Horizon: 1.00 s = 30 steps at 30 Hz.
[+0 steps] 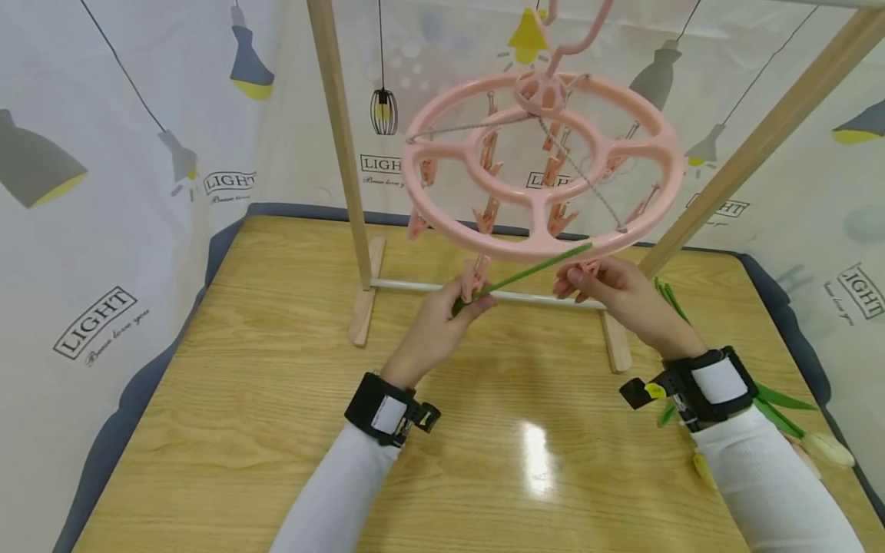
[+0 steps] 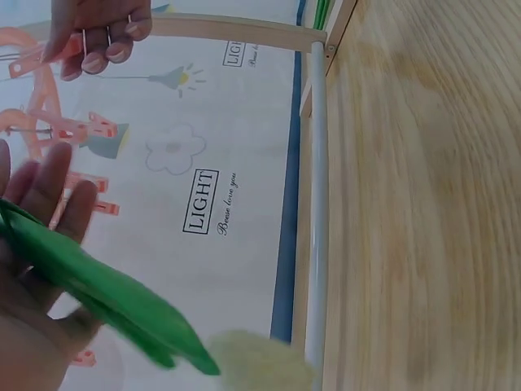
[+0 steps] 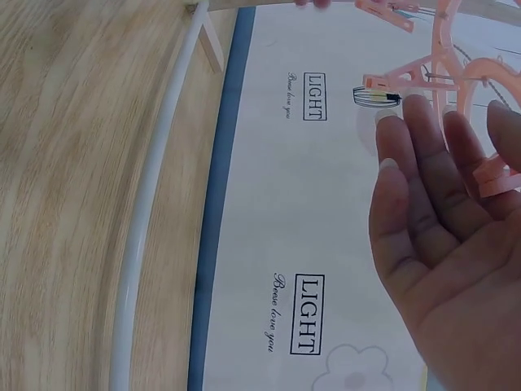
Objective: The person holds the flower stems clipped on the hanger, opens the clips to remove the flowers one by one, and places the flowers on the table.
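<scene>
Under the front of a round pink clip hanger (image 1: 512, 247), my left hand (image 1: 439, 326) holds a tulip by its stem (image 1: 535, 270), which slants up to the right. In the left wrist view its green leaves (image 2: 110, 297) cross the palm and the pale flower head (image 2: 260, 362) hangs blurred at the bottom. A pink clothespin (image 1: 475, 278) dangles right at the left fingers. My right hand (image 1: 615, 288) pinches another pink clothespin (image 3: 498, 177) at the hanger's front right, near the stem's tip, with its other fingers extended.
The hanger hangs from a wooden frame (image 1: 339, 146) with a white lower bar (image 1: 512, 296). More clothespins (image 1: 487, 219) dangle around its rings. Several tulips (image 1: 826, 449) lie at the table's right side, partly behind my right forearm. A printed cloth (image 1: 290, 169) surrounds the wooden table (image 1: 276, 384).
</scene>
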Each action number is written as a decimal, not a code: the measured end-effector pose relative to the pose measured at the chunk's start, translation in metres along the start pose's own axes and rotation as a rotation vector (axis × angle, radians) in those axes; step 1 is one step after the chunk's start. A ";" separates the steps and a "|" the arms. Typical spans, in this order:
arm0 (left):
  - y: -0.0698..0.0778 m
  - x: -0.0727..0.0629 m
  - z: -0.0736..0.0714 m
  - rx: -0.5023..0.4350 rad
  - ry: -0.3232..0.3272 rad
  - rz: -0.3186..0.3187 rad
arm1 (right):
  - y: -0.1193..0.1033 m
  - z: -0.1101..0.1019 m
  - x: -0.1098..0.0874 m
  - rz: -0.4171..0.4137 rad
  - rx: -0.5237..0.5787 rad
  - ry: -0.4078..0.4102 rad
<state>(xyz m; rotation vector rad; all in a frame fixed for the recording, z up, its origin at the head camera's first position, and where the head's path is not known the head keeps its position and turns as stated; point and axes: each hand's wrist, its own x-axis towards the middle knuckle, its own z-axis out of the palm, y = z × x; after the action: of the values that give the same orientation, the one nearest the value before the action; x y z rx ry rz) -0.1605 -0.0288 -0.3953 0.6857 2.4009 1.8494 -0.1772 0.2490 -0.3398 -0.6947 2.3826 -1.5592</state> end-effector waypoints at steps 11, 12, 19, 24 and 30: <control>-0.004 -0.007 0.000 0.109 0.022 0.094 | 0.010 -0.006 0.003 0.042 0.001 0.026; -0.004 -0.008 0.000 0.117 0.019 0.104 | 0.011 -0.007 0.004 0.058 -0.002 0.038; -0.005 -0.006 0.005 0.159 0.070 0.157 | 0.019 -0.010 0.008 0.163 0.006 0.111; -0.003 -0.003 0.008 0.194 0.109 0.161 | 0.016 -0.004 0.007 0.160 -0.057 0.126; -0.002 -0.002 0.011 0.223 0.125 0.103 | 0.003 0.017 0.005 0.220 -0.227 -0.004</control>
<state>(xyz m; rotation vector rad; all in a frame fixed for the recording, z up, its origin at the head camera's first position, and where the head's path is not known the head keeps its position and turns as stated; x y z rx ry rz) -0.1559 -0.0204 -0.4006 0.7417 2.7320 1.7233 -0.1753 0.2338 -0.3497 -0.4551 2.5582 -1.2124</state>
